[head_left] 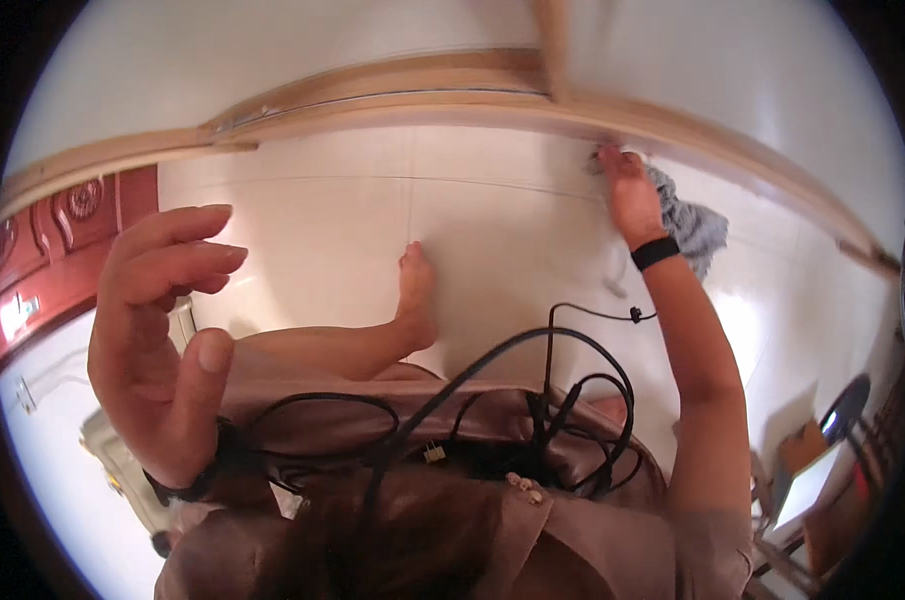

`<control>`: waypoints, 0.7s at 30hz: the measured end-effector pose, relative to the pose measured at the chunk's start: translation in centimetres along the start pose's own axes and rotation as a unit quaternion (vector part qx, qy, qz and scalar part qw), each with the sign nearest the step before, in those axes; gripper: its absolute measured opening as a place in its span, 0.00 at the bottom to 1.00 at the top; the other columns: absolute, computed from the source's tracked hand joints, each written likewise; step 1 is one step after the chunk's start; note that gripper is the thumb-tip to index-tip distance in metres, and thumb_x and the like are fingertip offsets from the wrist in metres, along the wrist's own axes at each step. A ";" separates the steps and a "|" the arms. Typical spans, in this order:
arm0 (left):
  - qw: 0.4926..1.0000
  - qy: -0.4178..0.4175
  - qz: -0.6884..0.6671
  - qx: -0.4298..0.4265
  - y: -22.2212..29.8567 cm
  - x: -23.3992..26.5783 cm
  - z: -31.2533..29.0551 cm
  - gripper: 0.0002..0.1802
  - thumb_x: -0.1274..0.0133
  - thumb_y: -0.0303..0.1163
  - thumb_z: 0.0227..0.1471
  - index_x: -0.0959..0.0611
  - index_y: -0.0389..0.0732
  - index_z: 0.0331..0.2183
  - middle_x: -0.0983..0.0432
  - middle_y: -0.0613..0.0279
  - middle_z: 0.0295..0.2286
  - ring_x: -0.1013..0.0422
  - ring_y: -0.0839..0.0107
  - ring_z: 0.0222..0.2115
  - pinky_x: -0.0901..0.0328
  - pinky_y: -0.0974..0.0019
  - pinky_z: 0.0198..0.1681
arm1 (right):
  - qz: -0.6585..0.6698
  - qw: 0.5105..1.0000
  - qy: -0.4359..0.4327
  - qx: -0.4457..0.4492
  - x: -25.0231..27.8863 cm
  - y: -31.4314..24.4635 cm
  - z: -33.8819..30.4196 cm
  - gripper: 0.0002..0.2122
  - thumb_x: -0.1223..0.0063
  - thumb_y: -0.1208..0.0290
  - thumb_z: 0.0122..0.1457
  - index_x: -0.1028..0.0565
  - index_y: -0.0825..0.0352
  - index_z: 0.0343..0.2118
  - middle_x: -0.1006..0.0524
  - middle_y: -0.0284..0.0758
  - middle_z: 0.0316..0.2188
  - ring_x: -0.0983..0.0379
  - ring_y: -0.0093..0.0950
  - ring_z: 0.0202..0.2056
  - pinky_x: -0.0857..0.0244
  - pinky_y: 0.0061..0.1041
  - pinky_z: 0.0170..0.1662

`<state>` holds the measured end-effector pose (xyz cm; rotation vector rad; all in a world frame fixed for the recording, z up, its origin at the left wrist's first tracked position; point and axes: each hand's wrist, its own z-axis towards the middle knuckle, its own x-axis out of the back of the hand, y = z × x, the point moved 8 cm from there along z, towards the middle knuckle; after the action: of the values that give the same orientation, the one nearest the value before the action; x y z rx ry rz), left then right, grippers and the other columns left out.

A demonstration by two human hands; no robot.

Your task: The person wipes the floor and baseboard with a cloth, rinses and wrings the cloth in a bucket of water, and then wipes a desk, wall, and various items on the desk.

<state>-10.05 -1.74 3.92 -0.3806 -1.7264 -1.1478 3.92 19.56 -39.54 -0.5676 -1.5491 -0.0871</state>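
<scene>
- Reaching out to the far right with the right hand (635, 195), fingers up close by the wooden trim (453, 75)!
- Down at the grey cloth (695, 228), crumpled on the tile floor (493, 230) at far right, beside and partly behind that hand; can't tell whether closed on it or only resting there.
- Over to the left: holding the left hand (163, 310) up high, wide open, fingers loosely curved, thumb apart.
- Checking the edges: bounded on the far side by that trim, running left to right, and at far left by a carved red door (78, 215).
- Looking for room: opening out in the middle, between the hands, with a bare foot (416, 300) planted there.
- Mind the near side: crossed by looping black cables (533, 332), with a small pale plug (434, 453) among them.
- Squinting for writing: spotting only a yellow mark on something beige (103, 440) at near left, too small to read.
</scene>
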 end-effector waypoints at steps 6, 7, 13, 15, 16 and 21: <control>0.981 0.147 0.048 0.121 -2.8 6.6 -4.4 0.19 0.49 0.35 0.52 0.25 0.29 0.41 0.30 0.42 0.45 0.32 0.62 0.43 0.38 0.64 0.46 | 0.093 0.959 0.101 0.248 4.0 -19.5 6.7 0.23 0.54 0.78 0.51 0.33 0.69 0.53 0.33 0.40 0.55 0.37 0.37 0.54 0.34 0.31 0.53; 0.977 0.132 0.130 0.104 -2.3 7.6 -5.0 0.19 0.49 0.36 0.52 0.24 0.29 0.40 0.29 0.42 0.43 0.31 0.60 0.42 0.38 0.63 0.47 | 0.114 0.954 0.080 0.267 3.8 -21.9 8.0 0.24 0.54 0.80 0.50 0.33 0.69 0.54 0.33 0.39 0.56 0.37 0.37 0.55 0.35 0.30 0.54; 0.964 0.200 0.028 0.175 0.0 6.4 -8.8 0.18 0.40 0.36 0.45 0.22 0.33 0.35 0.25 0.46 0.37 0.27 0.56 0.35 0.33 0.60 0.40 | 0.217 0.908 0.079 0.350 6.4 -29.0 9.7 0.23 0.55 0.82 0.51 0.33 0.69 0.53 0.36 0.39 0.57 0.39 0.37 0.55 0.35 0.29 0.53; 0.963 -0.048 0.030 0.262 -0.7 2.3 -7.5 0.21 0.39 0.37 0.44 0.22 0.36 0.39 0.26 0.49 0.40 0.28 0.56 0.40 0.34 0.56 0.43 | 0.215 0.899 0.098 0.368 6.8 -29.4 10.7 0.21 0.54 0.80 0.52 0.33 0.70 0.52 0.36 0.41 0.56 0.39 0.37 0.54 0.34 0.29 0.52; 0.961 -0.044 0.024 0.271 -0.3 1.9 -7.9 0.21 0.39 0.37 0.44 0.22 0.36 0.39 0.26 0.49 0.40 0.28 0.56 0.40 0.34 0.56 0.43 | 0.226 0.893 0.098 0.377 6.7 -29.8 10.9 0.21 0.55 0.80 0.52 0.33 0.71 0.52 0.36 0.41 0.57 0.39 0.37 0.55 0.34 0.30 0.52; 0.964 -0.024 -0.018 0.265 1.5 2.4 -11.2 0.25 0.33 0.38 0.35 0.20 0.40 0.38 0.24 0.51 0.37 0.26 0.55 0.36 0.31 0.60 0.41 | 0.239 0.861 0.090 0.440 7.8 -37.7 14.8 0.21 0.56 0.80 0.53 0.34 0.71 0.53 0.38 0.44 0.58 0.40 0.39 0.55 0.34 0.29 0.53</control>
<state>-3.86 -10.87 7.49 -0.0450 -2.0062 -0.6613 -24.35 -5.06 -22.36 -0.1747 -1.0626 0.8896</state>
